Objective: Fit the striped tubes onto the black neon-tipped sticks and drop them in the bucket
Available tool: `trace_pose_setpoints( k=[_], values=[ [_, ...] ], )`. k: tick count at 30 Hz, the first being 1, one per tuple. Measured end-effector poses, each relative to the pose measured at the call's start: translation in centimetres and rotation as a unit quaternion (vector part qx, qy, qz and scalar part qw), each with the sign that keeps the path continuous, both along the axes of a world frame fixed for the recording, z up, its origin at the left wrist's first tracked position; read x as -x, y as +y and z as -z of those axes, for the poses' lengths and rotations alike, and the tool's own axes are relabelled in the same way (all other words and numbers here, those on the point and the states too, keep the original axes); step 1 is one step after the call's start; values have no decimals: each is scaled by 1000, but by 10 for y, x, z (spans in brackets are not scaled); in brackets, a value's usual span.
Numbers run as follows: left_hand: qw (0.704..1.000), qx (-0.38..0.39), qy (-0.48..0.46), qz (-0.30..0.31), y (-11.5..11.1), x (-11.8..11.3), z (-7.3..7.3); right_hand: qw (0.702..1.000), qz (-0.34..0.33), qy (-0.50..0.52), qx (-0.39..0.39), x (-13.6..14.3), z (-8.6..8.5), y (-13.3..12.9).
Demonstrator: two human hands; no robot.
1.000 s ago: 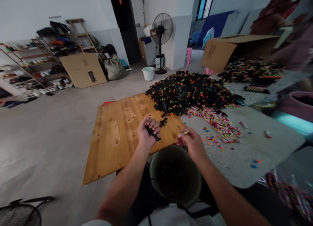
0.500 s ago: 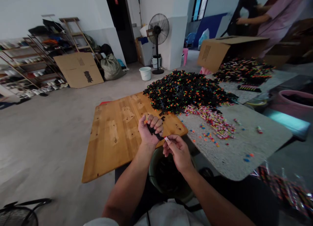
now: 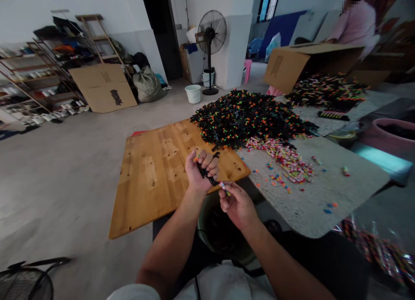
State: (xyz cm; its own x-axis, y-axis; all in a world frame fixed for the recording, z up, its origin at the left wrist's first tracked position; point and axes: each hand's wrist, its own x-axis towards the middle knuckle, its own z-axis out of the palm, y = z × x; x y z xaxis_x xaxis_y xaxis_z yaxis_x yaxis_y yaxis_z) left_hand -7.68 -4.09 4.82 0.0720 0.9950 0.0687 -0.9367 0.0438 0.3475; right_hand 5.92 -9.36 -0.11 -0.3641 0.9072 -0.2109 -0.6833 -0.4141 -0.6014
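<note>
My left hand [image 3: 200,173] is wrapped round a black piece [image 3: 205,172] with an orange tip near the thumb. Between the thumb and fingers of my right hand [image 3: 238,205] is a small white and pink tube [image 3: 223,186], its end against or very close to the lower end of the black piece. Both hands are over the front edge of the wooden board [image 3: 145,183]. Behind them lies a large heap of black pieces [image 3: 246,118] with orange and green tips. Pink and white tubes [image 3: 288,161] are piled in front of that heap.
Below my hands stands a bucket [image 3: 202,226] of dark pieces. Small coloured bits lie on the grey table [image 3: 301,213]. Farther back are a cardboard box [image 3: 285,68], a fan [image 3: 210,34], a white bucket [image 3: 193,94] and a person in pink [image 3: 359,25].
The tube now shows more between my right fingers, and the orange tip has appeared by my left thumb. At the back, the person has turned and moved, and the black object they held is gone from view.
</note>
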Motion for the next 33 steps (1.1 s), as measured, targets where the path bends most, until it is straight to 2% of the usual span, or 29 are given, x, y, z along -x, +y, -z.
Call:
trace_pose_setpoints(
  k=[5, 13, 19, 23, 27, 30, 33],
  values=[
    [1000, 22, 12, -9, 0, -1, 1, 1000, -6, 18, 12, -1, 3, -1],
    [996, 35, 44, -67, -2, -8, 0, 989, 48, -120, -71, 1, 11, -3],
    [989, 24, 69, -125, -3, -18, 5, 978, 75, -159, -109, 1, 16, -7],
    [987, 38, 41, -151, -1, -16, 16, 978, 67, -160, -113, 1, 16, -10],
    [986, 102, -3, -131, 7, -14, 34, 985, 38, -146, -83, 2, 20, -12],
    [986, 124, 22, -111, 13, -21, 46, 984, 35, -159, -66, -1, 27, -12],
    [988, 100, 85, -82, 15, -29, 58, 983, 44, -169, -56, -13, 39, -7]
  ],
)
